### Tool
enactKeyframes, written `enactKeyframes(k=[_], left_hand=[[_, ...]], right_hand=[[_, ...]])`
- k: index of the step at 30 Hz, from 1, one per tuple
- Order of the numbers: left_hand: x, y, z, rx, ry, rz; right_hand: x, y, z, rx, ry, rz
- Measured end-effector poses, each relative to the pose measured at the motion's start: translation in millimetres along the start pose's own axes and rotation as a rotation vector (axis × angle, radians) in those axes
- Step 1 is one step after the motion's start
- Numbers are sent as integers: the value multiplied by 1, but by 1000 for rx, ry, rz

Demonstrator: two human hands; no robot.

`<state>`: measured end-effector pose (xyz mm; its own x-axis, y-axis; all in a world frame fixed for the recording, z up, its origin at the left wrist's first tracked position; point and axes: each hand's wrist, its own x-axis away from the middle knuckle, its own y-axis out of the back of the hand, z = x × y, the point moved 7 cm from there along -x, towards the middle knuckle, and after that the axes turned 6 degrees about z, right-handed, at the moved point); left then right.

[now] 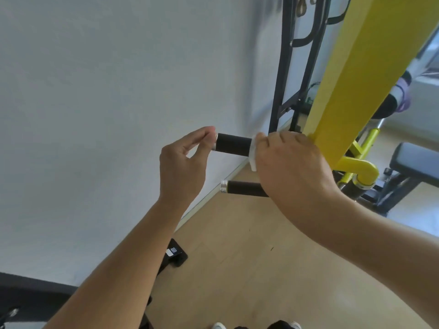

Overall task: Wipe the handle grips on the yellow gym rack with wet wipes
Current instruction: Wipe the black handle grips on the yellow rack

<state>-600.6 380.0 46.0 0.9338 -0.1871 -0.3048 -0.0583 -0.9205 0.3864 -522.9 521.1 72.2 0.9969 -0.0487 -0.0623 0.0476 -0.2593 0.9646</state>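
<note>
The upper black foam handle grip (234, 146) sticks out sideways from the yellow square steel post of the gym rack (351, 74), its long axis roughly level and its silver-capped free end pointing left toward the pale wall (107, 91). A white wet wipe (253, 153) is wrapped around the grip at the end nearest the post, held there by the right hand (289, 167), whose fingers curl over the grip and the wipe from above; only a strip of the wipe shows at the hand's left edge. The left hand (183, 162) is at the free end, thumb and fingertips drawn close around the silver cap (214, 144); whether they actually touch it I cannot tell.

Just below, a second black handle grip (247, 188) runs parallel to the first, its silver end also pointing left, and its inner end is hidden behind the right wrist. A yellow curved tube (358, 168) bends out from the rack under the post. Behind the post stands a black metal frame (285, 67) against the wall. To the right is a black padded bench (418, 162). Underfoot is a light wood-look floor (249, 269).
</note>
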Motion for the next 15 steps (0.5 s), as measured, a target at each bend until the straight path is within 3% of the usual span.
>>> enactKeyframes(k=[8,10,13,15], left_hand=[[7,1,4,77,36,-9],[8,4,3,51,30,-7],[10,8,3,50,51,-20],[11,8,5,56,54,-31]], right_hand=[[-20,1,34,-330,208,-100],[-13,3,30,-187,150,-26],[5,5,7,287,49,105],[12,1,-3,464,56,128]])
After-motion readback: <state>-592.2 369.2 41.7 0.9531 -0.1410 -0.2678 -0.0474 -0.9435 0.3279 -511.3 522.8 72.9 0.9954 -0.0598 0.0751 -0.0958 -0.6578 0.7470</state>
